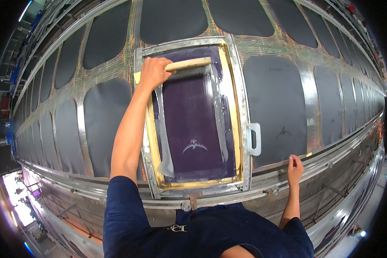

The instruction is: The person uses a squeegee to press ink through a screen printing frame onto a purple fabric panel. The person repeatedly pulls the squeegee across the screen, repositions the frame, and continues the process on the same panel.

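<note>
My left hand point(154, 72) grips the left end of a squeegee's pale wooden handle point(192, 63). The squeegee lies across the far part of a printing screen point(189, 109), whose dark purple mesh shows a small crescent-shaped motif near its lower middle. Grey ink point(165, 155) streaks run down both sides of the mesh. A metal frame point(239, 94) edged with yellow tape surrounds it. Off to the right, my right hand point(295, 170) hangs beside the table's near edge with its fingers drawn together; whatever they hold, if anything, is too small to tell.
Dark grey rounded panels point(276, 107) lie in rows along the long table, on a surface marked with coloured lines. A light grey handle point(255, 139) sticks out from the frame's right side. A metal rail point(284, 182) runs along the near edge, with a rusty bracket point(193, 201) below the frame.
</note>
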`<action>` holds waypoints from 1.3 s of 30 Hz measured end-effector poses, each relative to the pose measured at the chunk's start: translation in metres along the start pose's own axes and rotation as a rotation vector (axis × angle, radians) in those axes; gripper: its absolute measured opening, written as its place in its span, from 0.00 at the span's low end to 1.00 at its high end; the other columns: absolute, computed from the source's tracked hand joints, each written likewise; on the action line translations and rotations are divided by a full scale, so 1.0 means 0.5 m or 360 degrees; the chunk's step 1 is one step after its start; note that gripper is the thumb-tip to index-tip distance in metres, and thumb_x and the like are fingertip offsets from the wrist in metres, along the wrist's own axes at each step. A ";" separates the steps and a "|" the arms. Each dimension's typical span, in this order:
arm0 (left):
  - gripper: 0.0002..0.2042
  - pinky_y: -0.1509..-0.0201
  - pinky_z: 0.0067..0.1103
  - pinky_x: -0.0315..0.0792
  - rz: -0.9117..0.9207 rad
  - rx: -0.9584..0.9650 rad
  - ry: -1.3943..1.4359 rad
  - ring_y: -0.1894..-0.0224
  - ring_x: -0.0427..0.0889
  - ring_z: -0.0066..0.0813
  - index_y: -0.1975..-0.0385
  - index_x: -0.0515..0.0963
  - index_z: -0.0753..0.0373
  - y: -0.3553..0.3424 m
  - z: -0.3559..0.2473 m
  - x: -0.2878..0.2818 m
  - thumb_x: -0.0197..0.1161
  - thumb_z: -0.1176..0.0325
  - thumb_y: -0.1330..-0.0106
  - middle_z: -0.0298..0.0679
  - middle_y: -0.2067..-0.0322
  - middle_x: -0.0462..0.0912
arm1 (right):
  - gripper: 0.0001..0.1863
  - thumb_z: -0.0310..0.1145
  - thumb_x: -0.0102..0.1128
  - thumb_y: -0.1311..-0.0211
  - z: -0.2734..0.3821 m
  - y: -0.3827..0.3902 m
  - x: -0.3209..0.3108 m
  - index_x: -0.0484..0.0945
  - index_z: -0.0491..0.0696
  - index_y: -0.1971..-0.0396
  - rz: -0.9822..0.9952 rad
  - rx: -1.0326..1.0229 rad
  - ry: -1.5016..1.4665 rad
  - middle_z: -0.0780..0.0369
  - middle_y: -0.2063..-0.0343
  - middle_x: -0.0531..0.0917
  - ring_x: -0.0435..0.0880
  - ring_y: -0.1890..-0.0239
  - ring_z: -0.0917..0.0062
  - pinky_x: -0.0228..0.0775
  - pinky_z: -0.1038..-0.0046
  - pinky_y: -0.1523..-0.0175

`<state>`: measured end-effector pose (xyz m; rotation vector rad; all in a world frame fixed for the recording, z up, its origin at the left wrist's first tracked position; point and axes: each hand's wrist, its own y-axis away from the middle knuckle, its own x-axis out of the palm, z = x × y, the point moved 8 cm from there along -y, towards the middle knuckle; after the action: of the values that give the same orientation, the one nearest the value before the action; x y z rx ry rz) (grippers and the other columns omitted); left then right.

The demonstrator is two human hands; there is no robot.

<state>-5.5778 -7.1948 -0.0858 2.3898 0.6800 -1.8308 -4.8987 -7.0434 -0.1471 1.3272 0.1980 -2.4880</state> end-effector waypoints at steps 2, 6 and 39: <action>0.07 0.58 0.36 0.71 -0.0015 -0.0003 0.0034 0.65 0.85 0.41 0.70 0.89 0.53 0.038 -0.016 0.001 0.76 0.62 0.48 0.35 0.69 0.88 | 0.09 0.32 0.63 0.29 -0.033 0.015 -0.028 0.84 0.43 0.56 -0.0024 -0.0093 0.0131 0.59 0.65 0.85 0.81 0.67 0.73 0.74 0.73 0.59; 0.06 0.62 0.33 0.77 -0.0044 0.0041 0.0162 0.65 0.87 0.40 0.71 0.88 0.54 0.171 -0.127 -0.003 0.75 0.66 0.48 0.36 0.69 0.88 | 0.09 0.34 0.64 0.29 -0.101 0.061 -0.027 0.84 0.43 0.59 -0.0242 -0.0102 -0.0080 0.59 0.64 0.85 0.82 0.65 0.72 0.74 0.70 0.57; 0.11 0.60 0.46 0.80 0.0117 -0.1446 -0.0156 0.66 0.87 0.56 0.68 0.83 0.63 0.590 -0.462 -0.011 0.69 0.61 0.41 0.49 0.70 0.86 | 0.13 0.38 0.63 0.29 -0.109 0.068 0.000 0.85 0.42 0.64 -0.0339 -0.0212 -0.0025 0.58 0.68 0.84 0.82 0.66 0.67 0.73 0.67 0.58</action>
<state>-5.2594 -7.3925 -0.0767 1.6778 1.0866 -1.1935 -4.8444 -7.0608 -0.1767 1.2914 0.5166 -2.6039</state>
